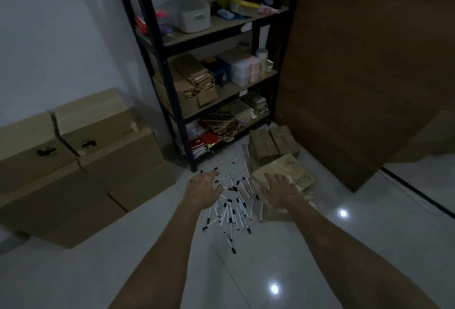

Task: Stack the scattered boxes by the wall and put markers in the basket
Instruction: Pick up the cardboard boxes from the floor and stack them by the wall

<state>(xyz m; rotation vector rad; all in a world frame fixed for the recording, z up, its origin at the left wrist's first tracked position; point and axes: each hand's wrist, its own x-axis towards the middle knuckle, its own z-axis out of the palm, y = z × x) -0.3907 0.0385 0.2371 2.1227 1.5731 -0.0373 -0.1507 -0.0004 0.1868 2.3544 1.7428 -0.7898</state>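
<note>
Down on the pale floor (320, 247) a person reaches forward with both bare arms. From the head view, the left hand (204, 186) hangs over the far left edge of the markers (232, 206), its fingers spread and relaxed, gripping nothing; I cannot tell if the fingertips touch a marker. The right hand (279, 189) is also spread, palm down, over a flat brown packet (295, 173) that lies just right of the markers; whether it presses on the packet is not clear.

The markers are white with black caps and lie scattered in a loose heap on the floor between the two hands, in front of a black shelf (172, 102). Big cardboard boxes (81, 161) are stacked on the left against the white wall (61, 37). Two brown bundles (270, 143) stand behind the packet, near the foot of the shelf. A white basket (192, 15) sits on the upper board of the shelf. A brown panel (369, 62) rises on the right.
</note>
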